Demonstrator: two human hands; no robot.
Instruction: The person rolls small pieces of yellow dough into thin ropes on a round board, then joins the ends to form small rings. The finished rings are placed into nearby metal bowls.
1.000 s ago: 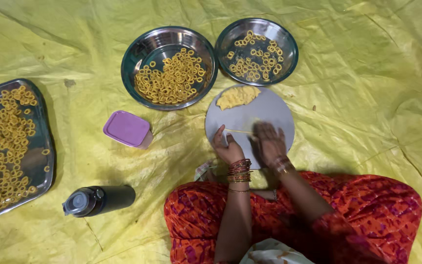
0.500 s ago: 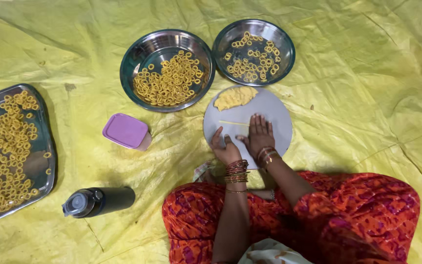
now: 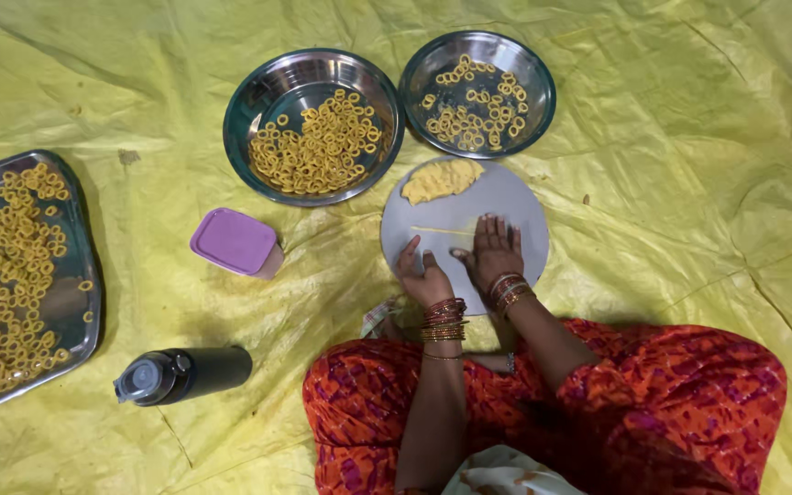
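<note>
At frame centre, right hand [image 3: 494, 252] lies flat, fingers together, rolling the thin dough strand [image 3: 440, 230] on the round board [image 3: 515, 197]; left hand [image 3: 423, 275], loosely curled, steadies the board's near edge.

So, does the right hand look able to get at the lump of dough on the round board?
Probably yes: the right hand lies flat on the round board, and only a thin dough strand lies between it and the lump of dough.

Both forearms reach forward, bangled wrists close together. Right hand [image 3: 492, 249] flat, fingers spread; left hand [image 3: 422, 274] loosely curled beside it.
</note>
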